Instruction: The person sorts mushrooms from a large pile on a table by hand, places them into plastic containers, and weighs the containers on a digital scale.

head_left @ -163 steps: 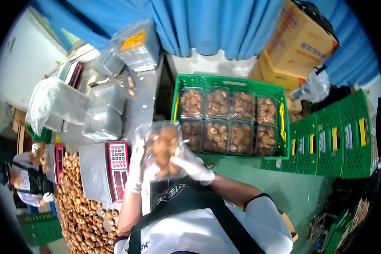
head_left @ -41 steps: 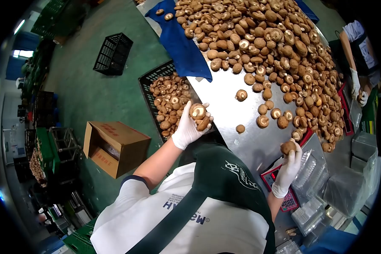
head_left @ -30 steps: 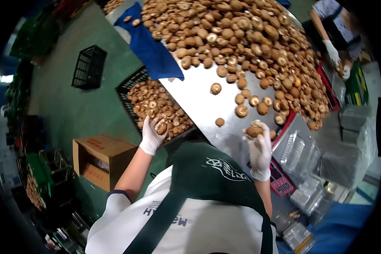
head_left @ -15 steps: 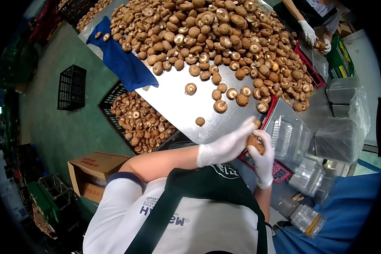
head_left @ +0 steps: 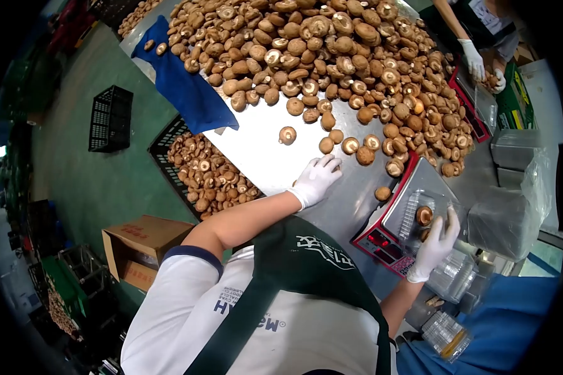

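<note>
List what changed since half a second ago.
The left hand moved left; the right hand went right, to the clear tray. Two mushrooms now show there; another newly lies beside the red scale. The mushroom pile stayed.

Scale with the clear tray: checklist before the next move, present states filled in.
1. Clear tray on the scale: ok.
2. Mushroom inside the tray, more than one: ok, a second shows partly beside the right hand.
3. Scale display lit: ok; its reading: cannot tell, too small.
4. Right hand away from the tray: not ok, its spread fingers are at the tray.
5. Left hand holding something: cannot tell, its back hides the palm.
6. Supply within reach: looks ok, mushroom pile on the metal table.
</note>
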Tool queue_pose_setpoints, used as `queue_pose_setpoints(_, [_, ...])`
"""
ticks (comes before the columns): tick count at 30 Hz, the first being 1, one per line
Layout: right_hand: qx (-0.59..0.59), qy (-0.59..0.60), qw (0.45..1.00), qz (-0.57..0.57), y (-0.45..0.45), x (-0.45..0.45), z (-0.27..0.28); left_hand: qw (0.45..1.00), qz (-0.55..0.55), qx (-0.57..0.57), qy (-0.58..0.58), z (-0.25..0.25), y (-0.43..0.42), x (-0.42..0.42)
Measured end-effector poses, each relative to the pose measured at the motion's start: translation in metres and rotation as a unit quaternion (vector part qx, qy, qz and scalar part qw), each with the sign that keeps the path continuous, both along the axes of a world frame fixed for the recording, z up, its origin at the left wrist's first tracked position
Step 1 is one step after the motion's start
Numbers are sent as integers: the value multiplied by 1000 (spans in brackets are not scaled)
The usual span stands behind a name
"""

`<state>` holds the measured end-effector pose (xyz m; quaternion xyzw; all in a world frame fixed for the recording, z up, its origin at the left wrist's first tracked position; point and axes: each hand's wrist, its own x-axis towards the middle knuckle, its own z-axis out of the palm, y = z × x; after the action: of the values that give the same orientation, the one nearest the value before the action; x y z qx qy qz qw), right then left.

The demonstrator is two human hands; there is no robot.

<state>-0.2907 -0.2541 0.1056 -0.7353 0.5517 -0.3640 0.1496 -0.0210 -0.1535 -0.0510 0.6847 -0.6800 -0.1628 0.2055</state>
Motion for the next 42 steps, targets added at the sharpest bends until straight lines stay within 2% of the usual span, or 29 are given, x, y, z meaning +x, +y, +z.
queue_pose_setpoints(2, [49, -108, 992, 47, 5, 35, 4, 999, 13, -29, 35, -1, 9, 9])
queue_pose_setpoints(3, [78, -105, 987, 89, 6, 55, 3, 997, 32, -37, 59, 4, 12, 13])
queue_pose_setpoints(5, [123, -55, 977, 166, -5, 85, -32, 989, 82, -89, 89, 5, 15, 24])
queue_pose_setpoints(7, [202, -37, 964, 171, -20, 116, -74, 981, 151, -54, 108, 6, 27, 37])
queue_pose_setpoints(8, [150, 56, 973, 168, -32, 123, -111, 975, 186, -35, 117, 7, 34, 44])
queue_pose_setpoints(9, [174, 61, 971, 150, -38, 135, -139, 963, 227, -30, 141, 2, 40, 51])
queue_pose_setpoints(10, [195, 67, 969, 133, -35, 152, -146, 949, 263, -24, 169, 0, 46, 57])
queue_pose_setpoints(12, [158, 135, 971, 116, -15, 178, -152, 891, 361, -28, 273, -6, 55, 64])
queue_pose_setpoints(14, [184, 110, 951, 223, 3, 189, -161, 894, 369, -34, 250, -12, 57, 76])
queue_pose_setpoints(15, [153, 127, 951, 237, 22, 194, -160, 896, 369, -53, 243, -12, 54, 81])
queue_pose_setpoints(17, [164, 97, 942, 276, 43, 200, -156, 907, 349, -104, 210, -24, 46, 91])
queue_pose_setpoints(20, [178, 37, 918, 353, 47, 205, -144, 924, 329, -60, 185, -13, 28, 100])
queue_pose_setpoints(21, [166, 11, 915, 368, 40, 207, -142, 913, 311, -52, 258, -12, 24, 104])
queue_pose_setpoints(22, [155, -14, 911, 383, 33, 209, -140, 907, 312, -20, 282, -12, 21, 109])
queue_pose_setpoints(23, [141, -44, 920, 363, 23, 212, -136, 899, 312, 12, 307, -11, 19, 116])
queue_pose_setpoints(24, [295, -105, 900, 304, 10, 217, -127, 890, 312, 44, 330, -10, 18, 121])
queue_pose_setpoints(25, [226, -53, 934, 271, -9, 219, -131, 876, 338, 24, 343, -22, 19, 123])
queue_pose_setpoints(26, [205, -102, 943, 243, -29, 224, -135, 806, 366, 35, 464, -37, 19, 128])
queue_pose_setpoints(27, [216, -66, 956, 189, -48, 231, -129, 729, 384, 36, 566, -35, 18, 134])
queue_pose_setpoints(28, [75, -16, 978, 195, -72, 231, -153, 640, 396, 36, 658, -28, 18, 140])
queue_pose_setpoints(29, [57, 12, 982, 181, -87, 234, -172, 571, 396, 42, 718, -22, 21, 146])
queue_pose_setpoints(32, [15, 97, 974, 203, -90, 252, -178, 462, 372, 67, 802, -23, 29, 160])
queue_pose_setpoints(33, [156, 9, 957, 243, -77, 263, -173, 458, 364, 65, 808, -24, 31, 161])
queue_pose_setpoints(34, [25, 102, 960, 261, -65, 271, -181, 452, 360, 69, 813, -24, 33, 163])
queue_pose_setpoints(36, [26, 151, 941, 302, -48, 274, -178, 438, 346, 81, 826, -25, 36, 165])
queue_pose_setpoints(37, [75, 135, 933, 326, -42, 275, -172, 441, 347, 86, 823, -22, 38, 166])
queue_pose_setpoints(39, [138, 54, 930, 337, -34, 278, -163, 470, 346, 59, 810, -20, 44, 166])
queue_pose_setpoints(40, [161, 21, 938, 307, -36, 281, -157, 483, 349, 47, 802, -20, 48, 167])
queue_pose_setpoints(42, [206, -48, 946, 245, -45, 290, -150, 544, 360, 67, 755, -29, 57, 173])
